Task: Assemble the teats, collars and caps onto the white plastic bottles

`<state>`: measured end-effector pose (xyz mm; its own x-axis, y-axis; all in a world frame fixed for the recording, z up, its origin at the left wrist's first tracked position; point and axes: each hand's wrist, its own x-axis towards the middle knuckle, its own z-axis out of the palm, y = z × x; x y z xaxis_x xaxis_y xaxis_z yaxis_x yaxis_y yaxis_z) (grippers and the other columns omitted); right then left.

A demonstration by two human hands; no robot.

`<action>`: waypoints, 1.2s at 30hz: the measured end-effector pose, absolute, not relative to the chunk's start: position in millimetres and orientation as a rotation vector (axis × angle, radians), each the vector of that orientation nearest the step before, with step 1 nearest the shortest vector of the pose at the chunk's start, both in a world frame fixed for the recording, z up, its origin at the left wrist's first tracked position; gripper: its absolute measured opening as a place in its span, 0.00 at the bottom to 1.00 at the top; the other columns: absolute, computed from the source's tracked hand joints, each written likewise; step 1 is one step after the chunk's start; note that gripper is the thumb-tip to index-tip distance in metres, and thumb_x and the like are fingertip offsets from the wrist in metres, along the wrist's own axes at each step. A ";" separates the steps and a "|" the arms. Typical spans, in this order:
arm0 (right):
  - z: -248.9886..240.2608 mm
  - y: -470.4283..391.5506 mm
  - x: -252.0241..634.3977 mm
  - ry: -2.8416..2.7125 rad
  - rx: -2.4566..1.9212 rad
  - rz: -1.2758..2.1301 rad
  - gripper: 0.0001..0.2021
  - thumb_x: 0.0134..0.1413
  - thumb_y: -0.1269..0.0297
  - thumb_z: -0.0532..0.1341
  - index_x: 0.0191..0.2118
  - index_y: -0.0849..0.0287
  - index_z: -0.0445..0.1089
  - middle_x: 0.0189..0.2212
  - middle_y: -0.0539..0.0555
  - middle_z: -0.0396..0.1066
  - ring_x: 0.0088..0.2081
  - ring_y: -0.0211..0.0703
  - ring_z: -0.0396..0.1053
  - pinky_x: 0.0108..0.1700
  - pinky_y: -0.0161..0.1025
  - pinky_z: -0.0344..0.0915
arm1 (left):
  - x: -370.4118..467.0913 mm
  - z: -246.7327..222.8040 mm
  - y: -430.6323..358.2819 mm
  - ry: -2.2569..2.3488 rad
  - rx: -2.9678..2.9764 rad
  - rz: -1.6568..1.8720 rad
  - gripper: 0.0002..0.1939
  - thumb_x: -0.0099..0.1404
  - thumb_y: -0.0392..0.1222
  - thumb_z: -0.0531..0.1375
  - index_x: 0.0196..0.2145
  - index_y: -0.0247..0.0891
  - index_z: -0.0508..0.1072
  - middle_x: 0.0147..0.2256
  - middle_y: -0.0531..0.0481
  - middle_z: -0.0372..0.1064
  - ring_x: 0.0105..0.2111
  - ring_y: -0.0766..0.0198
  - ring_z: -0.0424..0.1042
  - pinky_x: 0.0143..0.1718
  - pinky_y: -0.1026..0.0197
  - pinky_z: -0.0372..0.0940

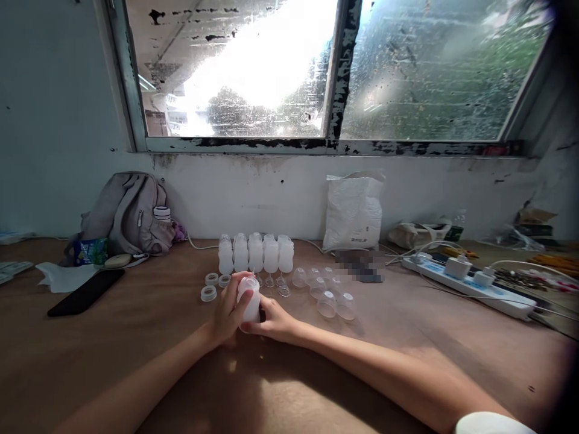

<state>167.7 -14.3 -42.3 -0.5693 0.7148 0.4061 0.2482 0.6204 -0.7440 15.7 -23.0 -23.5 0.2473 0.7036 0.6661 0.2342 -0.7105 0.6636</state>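
A translucent white bottle (250,306) is held upright between both hands near the middle of the table. My left hand (230,308) wraps round its upper part, fingers at the neck. Around its lower part close the fingers of my right hand (271,320). Behind them several white bottles with clear caps (256,253) stand in rows. White rings (208,293) lie to the left of my hands. Small clear pieces (283,291) lie just behind my right hand, and several clear dome caps (326,304) rest to its right.
A black phone (85,293) and a grey backpack (129,214) are on the left. At the back stands a white plastic bag (353,211). A power strip (470,287) with plugs and cables lies on the right of the brown table (289,398).
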 end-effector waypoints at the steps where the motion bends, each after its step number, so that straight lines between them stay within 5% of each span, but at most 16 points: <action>1: -43.6 -14.0 167.8 -2.127 -0.751 0.834 0.22 0.41 0.63 0.63 0.45 0.62 0.61 0.36 0.52 0.67 0.37 0.41 0.63 0.37 0.36 0.61 | 15.3 -24.9 -21.8 0.852 2.087 1.462 0.13 0.64 0.44 0.48 0.46 0.41 0.58 0.44 0.47 0.63 0.43 0.61 0.63 0.45 0.59 0.57; 10: -44.7 -11.6 167.9 -2.119 -0.733 0.906 0.21 0.42 0.65 0.63 0.45 0.64 0.62 0.37 0.53 0.67 0.37 0.41 0.63 0.37 0.36 0.61 | 17.6 -26.1 -20.1 0.673 1.802 1.423 0.15 0.65 0.48 0.45 0.45 0.39 0.60 0.43 0.45 0.64 0.42 0.59 0.64 0.44 0.59 0.58; 19: -44.3 -11.9 168.9 -2.129 -0.763 0.881 0.21 0.41 0.65 0.63 0.45 0.63 0.62 0.38 0.53 0.67 0.38 0.43 0.64 0.39 0.37 0.61 | 18.5 -24.6 -25.3 0.597 1.672 1.333 0.21 0.59 0.55 0.52 0.45 0.40 0.62 0.44 0.44 0.62 0.45 0.56 0.62 0.45 0.56 0.58; 30: -45.6 -9.9 170.2 -2.143 -0.790 0.898 0.20 0.41 0.64 0.63 0.43 0.64 0.63 0.38 0.54 0.66 0.37 0.43 0.63 0.38 0.37 0.61 | 17.2 -26.9 -21.3 0.525 1.592 1.265 0.25 0.59 0.50 0.55 0.51 0.42 0.52 0.40 0.45 0.67 0.39 0.58 0.68 0.40 0.56 0.62; 36: -44.1 -9.7 171.1 -2.117 -0.817 0.956 0.22 0.40 0.66 0.63 0.45 0.63 0.63 0.39 0.53 0.66 0.39 0.44 0.63 0.39 0.38 0.60 | 5.7 -25.9 -11.9 0.523 1.779 1.210 0.21 0.62 0.50 0.50 0.50 0.39 0.54 0.39 0.42 0.69 0.39 0.56 0.69 0.42 0.54 0.61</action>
